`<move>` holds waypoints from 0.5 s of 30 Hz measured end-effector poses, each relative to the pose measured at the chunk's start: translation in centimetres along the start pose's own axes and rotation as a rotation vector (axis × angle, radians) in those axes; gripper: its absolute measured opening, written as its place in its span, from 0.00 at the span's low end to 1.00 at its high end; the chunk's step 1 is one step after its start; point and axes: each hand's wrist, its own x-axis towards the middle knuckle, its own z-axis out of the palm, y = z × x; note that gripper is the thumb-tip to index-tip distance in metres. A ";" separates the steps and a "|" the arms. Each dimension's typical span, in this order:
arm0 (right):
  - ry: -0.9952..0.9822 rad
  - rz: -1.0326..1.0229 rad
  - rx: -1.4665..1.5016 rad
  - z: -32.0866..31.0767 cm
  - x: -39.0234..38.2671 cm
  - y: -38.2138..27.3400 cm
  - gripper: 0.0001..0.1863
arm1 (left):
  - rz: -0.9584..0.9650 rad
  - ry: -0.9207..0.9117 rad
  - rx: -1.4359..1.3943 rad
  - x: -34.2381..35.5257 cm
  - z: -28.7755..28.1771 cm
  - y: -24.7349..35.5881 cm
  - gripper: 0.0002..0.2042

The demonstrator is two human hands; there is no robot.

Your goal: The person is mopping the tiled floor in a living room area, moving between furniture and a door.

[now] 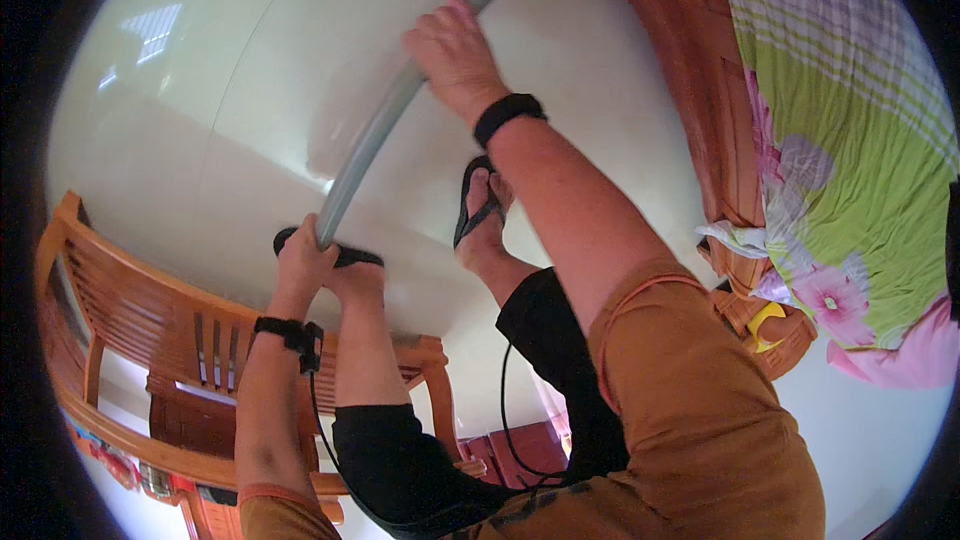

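A long grey pole [370, 140] slants from my left hand up and to the right, out past the top of the view. My left hand [308, 265] grips it at the lower end in view. Higher along it, my right hand [455, 65] holds it with fingers wrapped round. A black strap with a small device [296, 338] and cable is on my left wrist, and a black band [508, 112] circles my right wrist. My feet in black flip-flops [478, 202] stand on the pale glossy floor [210, 60] below the pole.
A slatted wooden bench [150, 315] is at the lower left, close beside my left leg. Along the right runs wooden bed-like furniture [680, 60] with green, pink and plaid floral bedding [850, 190]. A small yellow item [767, 328] sits at its lower end.
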 end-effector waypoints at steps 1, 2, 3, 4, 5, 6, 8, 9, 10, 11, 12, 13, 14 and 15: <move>-0.066 0.040 -0.071 -1.1 -0.9 1.6 0.12 | 0.018 -0.010 0.059 1.3 0.4 1.8 0.19; -0.038 0.073 -0.129 -1.5 -2.2 3.3 0.13 | 0.036 -0.020 0.120 2.3 0.8 3.6 0.18; -0.098 0.141 -0.267 -2.5 -3.4 3.9 0.08 | 0.043 -0.022 0.127 2.9 1.1 4.9 0.18; -0.103 0.177 -0.271 -3.3 -5.1 5.2 0.10 | 0.114 -0.044 0.144 3.6 1.5 6.5 0.18; -0.200 0.247 -0.299 -4.0 -6.7 6.4 0.13 | 0.184 -0.066 0.163 4.3 1.8 8.1 0.17; -0.187 0.294 -0.328 -4.7 -8.7 7.7 0.12 | 0.203 -0.071 0.165 5.0 2.1 10.0 0.17; -0.241 0.405 -0.356 -5.7 -12.7 9.2 0.13 | 0.269 -0.216 0.251 5.9 2.9 12.6 0.17; -0.267 0.454 -0.368 -6.3 -14.7 9.8 0.13 | 0.276 -0.222 0.259 6.3 3.4 13.8 0.17; -0.293 0.503 -0.375 -6.7 -16.8 10.3 0.14 | 0.337 -0.266 0.296 6.6 4.0 14.7 0.17; -0.320 0.545 -0.383 -7.0 -19.7 11.5 0.16 | 0.408 -0.314 0.328 6.8 4.7 16.0 0.16; -0.284 0.566 -0.348 -7.2 -22.0 11.1 0.17 | 0.403 -0.325 0.341 6.7 5.2 16.8 0.16; -0.330 0.617 -0.414 -7.4 -24.4 11.3 0.17 | 0.473 -0.360 0.341 6.5 5.6 18.1 0.16; -0.326 0.685 -0.334 -7.8 -26.7 10.9 0.16 | 0.534 -0.397 0.342 6.3 6.2 18.9 0.16; -0.332 0.731 -0.344 -8.1 -29.3 11.2 0.13 | 0.543 -0.405 0.347 5.9 6.8 20.1 0.16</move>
